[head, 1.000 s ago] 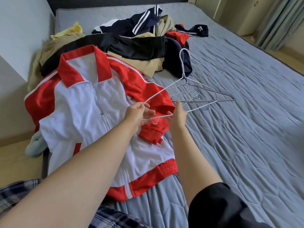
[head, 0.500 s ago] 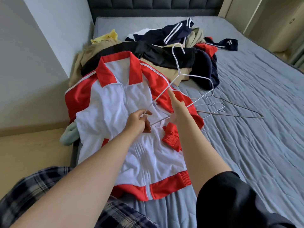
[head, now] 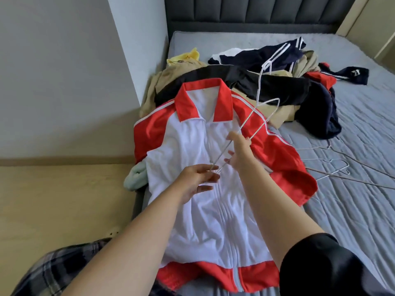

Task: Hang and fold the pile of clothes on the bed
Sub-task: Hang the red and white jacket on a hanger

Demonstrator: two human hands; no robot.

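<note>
A red and white zip jacket [head: 205, 199] lies face up on the grey bed [head: 352, 210], collar away from me. Over its chest I hold a white wire hanger [head: 259, 90], its hook up over the clothes pile. My left hand [head: 197, 180] pinches the hanger's near corner. My right hand [head: 238, 154] grips the wire a little farther along. Behind the jacket sits the pile of clothes [head: 277, 82]: black, navy with white stripes, tan, yellow and red pieces.
Spare wire hangers [head: 333, 169] lie on the bed to the right of the jacket. A grey wall [head: 64, 71] and a wooden floor [head: 53, 199] are on the left, the dark padded headboard [head: 256, 16] is at the back. A pale green cloth [head: 136, 176] hangs at the bed's left edge.
Both hands have carried the white hanger left, off the bed surface, and over the jacket's chest. The hanger now stands steeper, and my view has swung left and down.
</note>
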